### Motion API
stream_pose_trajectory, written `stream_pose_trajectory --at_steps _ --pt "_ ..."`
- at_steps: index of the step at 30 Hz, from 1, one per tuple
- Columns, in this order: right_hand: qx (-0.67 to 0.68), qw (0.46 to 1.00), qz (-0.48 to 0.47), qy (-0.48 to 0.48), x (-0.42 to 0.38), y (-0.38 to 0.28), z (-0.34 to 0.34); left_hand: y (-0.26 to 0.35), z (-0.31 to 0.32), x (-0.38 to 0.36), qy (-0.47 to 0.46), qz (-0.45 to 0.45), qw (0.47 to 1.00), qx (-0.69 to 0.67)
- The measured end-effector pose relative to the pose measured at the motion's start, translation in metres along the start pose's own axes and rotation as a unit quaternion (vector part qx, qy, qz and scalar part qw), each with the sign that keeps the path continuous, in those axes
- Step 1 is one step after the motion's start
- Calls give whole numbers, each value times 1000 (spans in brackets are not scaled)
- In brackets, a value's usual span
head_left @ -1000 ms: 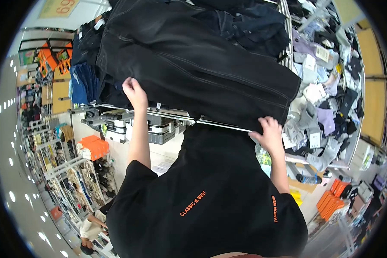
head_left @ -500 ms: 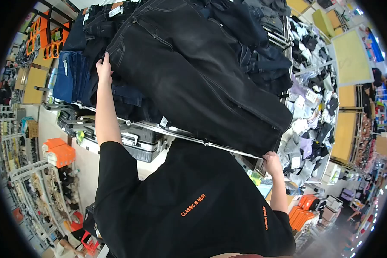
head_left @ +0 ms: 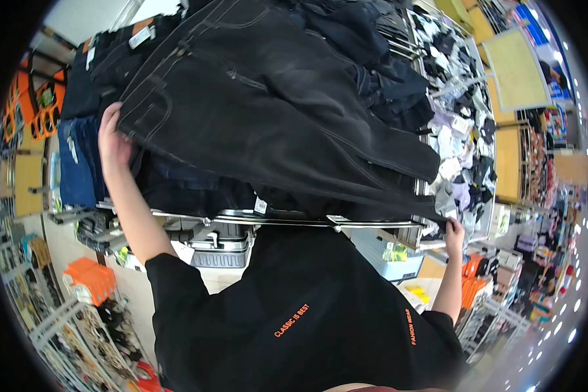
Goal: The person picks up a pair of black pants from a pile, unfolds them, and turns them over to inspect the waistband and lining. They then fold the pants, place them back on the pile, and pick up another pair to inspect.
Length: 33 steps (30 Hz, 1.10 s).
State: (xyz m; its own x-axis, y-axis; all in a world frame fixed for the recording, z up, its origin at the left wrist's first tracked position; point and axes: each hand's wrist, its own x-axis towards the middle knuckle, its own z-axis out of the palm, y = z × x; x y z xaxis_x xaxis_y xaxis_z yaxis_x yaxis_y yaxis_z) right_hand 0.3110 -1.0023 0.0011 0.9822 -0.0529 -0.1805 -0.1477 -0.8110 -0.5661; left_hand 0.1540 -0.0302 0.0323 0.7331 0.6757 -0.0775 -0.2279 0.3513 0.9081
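Now | my left hand [head_left: 114,140] at nine o'clock pinches the black jeans' [head_left: 255,104] waistband | right hand [head_left: 453,232] at four o'clock grips the hem, stretching them flat over the rack rail [head_left: 242,217].

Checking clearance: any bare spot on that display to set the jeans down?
None visible. Black jeans, held by left hand and right hand, cover the stacked denim; the sock bin is packed. Only the table rail shows bare.
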Motion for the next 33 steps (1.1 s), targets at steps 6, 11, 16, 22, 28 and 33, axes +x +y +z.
stream_pose_trajectory --at_steps 6,11,16,22,28,33 --pt "-76 997 -1 -12 14 -17 -22 75 37 38 -107 -14 991 -73" --pt "-38 998 -38 33 65 -8 -23 100 107 110 -101 46 993 -46" --pt "-22 992 17 126 145 11 6 90 229 174 -85 95 975 181" --pt "11 985 119 127 219 31 67 -2 234 295 -51 58 772 631" --pt "471 854 192 -107 217 32 103 -42 241 263 -36 193 580 790" --pt "567 798 165 -120 210 32 91 -34 251 242 -87 -10 868 488"
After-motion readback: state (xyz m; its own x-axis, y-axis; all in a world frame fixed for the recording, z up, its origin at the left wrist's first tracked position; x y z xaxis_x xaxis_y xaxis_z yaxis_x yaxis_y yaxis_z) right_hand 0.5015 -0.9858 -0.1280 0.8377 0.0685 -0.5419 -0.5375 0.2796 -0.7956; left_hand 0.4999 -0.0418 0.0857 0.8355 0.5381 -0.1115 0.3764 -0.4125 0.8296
